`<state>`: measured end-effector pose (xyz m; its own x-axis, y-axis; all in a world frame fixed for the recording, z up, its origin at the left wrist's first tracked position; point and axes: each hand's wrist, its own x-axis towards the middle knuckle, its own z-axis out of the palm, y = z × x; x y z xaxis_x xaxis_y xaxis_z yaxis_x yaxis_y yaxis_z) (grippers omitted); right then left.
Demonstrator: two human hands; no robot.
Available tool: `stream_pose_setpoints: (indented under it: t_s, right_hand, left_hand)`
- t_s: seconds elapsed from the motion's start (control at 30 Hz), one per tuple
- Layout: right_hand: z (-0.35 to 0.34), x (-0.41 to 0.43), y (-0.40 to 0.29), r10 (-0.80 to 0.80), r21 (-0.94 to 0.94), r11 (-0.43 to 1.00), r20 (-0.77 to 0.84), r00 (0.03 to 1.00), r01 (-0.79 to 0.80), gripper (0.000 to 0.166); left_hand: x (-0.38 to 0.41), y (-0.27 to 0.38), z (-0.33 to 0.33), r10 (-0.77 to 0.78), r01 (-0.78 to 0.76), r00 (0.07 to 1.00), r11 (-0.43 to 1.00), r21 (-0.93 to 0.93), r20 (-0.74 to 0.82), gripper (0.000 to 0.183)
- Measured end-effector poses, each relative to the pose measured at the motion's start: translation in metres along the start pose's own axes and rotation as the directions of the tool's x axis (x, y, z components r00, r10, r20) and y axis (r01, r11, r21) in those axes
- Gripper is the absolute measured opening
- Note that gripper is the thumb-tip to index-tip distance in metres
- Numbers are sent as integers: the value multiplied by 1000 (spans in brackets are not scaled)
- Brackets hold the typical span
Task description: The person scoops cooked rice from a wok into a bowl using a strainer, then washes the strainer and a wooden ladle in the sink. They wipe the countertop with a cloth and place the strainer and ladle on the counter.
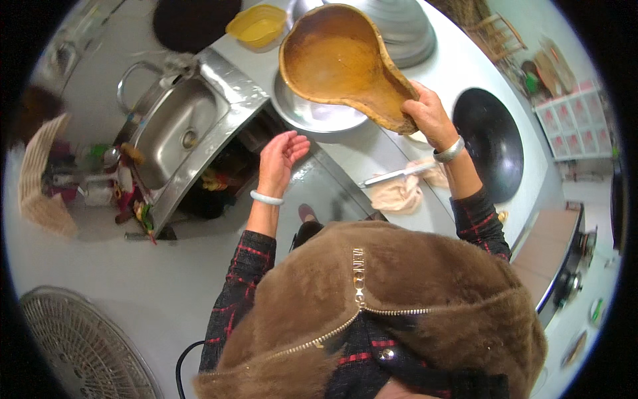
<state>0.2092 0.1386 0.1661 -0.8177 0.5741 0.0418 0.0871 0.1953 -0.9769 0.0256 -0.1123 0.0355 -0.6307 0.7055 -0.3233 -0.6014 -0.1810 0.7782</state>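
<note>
By its narrow neck, my right hand [426,112] grips a halved-gourd ladle [339,60], its hollow side facing me. The ladle is held above a shiny metal basin [329,114] and hides much of it. My left hand [283,154] is bare of any object, palm turned inward, fingers extended just below the basin's near left side. Below my right hand, a knife [398,174] lies across a crumpled pale cloth [398,194] on the white counter [349,159].
A steel sink [174,134] with a curved faucet [127,85] is to the left. A yellow plastic basin [256,25] and a large metal lid or bowl [398,30] stand at the back. A black wok [491,144] sits at right. On the floor, lower left, is a round fan-like grille [89,344].
</note>
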Motion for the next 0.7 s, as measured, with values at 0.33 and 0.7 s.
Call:
stream_pose_setpoints:
  t_s: [0.33, 0.7]
  right_hand:
    - [192, 82, 1, 132, 62, 984, 376, 917, -168, 44]
    - [334, 154, 24, -316, -530, 680, 413, 854, 507, 45]
  left_hand:
    - [-23, 82, -125, 147, -189, 938, 976, -107, -315, 32]
    - [-48, 78, -197, 60, -137, 889, 981, -137, -455, 32]
